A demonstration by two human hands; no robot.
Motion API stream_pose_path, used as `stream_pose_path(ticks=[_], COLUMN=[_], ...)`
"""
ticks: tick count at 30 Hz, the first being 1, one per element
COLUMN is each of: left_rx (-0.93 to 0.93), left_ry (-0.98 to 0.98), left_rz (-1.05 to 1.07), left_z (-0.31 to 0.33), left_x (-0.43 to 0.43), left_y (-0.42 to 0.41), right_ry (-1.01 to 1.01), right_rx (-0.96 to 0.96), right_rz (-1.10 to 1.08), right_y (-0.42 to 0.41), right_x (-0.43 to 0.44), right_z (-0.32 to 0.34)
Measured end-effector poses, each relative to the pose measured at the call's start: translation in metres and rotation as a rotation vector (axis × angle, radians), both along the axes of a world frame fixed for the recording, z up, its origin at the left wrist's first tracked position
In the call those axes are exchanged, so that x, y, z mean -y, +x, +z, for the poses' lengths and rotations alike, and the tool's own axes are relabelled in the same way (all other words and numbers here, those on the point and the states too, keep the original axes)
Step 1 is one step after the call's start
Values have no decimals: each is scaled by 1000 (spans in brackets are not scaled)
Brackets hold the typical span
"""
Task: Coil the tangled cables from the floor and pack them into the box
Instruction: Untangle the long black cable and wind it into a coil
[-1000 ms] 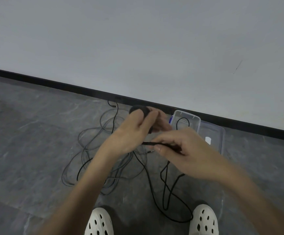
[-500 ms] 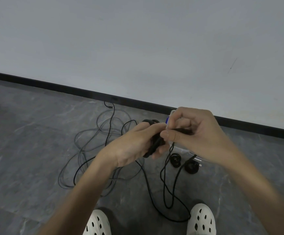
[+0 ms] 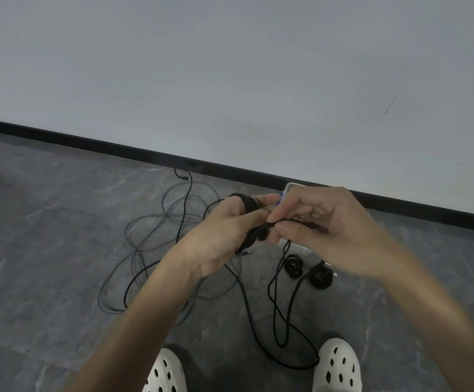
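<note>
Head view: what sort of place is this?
Probably a bare indoor room, seen at floor level: grey stone-look floor, plain white wall with black baseboard, black cables and a clear box on the floor.

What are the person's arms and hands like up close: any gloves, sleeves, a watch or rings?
Both are bare. The left hand and right hand wear no gloves, and no ring shows on the fingers in view. The left forearm and right forearm carry no sleeve, watch or bracelet as far as the picture reaches.
</note>
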State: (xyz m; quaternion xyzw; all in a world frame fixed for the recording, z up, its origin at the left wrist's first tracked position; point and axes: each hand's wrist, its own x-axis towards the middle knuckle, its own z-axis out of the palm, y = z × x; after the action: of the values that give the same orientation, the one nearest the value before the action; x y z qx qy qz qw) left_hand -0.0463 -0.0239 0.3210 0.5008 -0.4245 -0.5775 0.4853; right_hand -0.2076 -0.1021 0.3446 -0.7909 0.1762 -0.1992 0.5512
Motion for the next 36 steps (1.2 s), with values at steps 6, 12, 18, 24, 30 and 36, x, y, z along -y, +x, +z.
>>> stream_pose_path(ticks=[6, 12, 18, 24, 30, 36], left_rx=[-101, -500, -371, -396, -404, -467], left_ry=[-13, 110, 91, 58, 128, 132], left_rz=[-141, -320, -327, -419, -459, -390], left_z=[-2, -4, 2, 9, 12, 14], left_x=[-1, 0, -1, -9, -7, -7], left_y=[2, -7, -11, -23, -22, -14], right_ry=[-99, -67, -149, -36, 48, 103], right_rx=[116, 149, 149, 107, 80, 48], right_rz=[-150, -232, -263, -130, -24, -3], right_y=[6, 2, 1, 2, 14, 15], right_x=[-1, 12, 21, 25, 22, 25], right_z=[-2, -4, -8, -10, -16, -20])
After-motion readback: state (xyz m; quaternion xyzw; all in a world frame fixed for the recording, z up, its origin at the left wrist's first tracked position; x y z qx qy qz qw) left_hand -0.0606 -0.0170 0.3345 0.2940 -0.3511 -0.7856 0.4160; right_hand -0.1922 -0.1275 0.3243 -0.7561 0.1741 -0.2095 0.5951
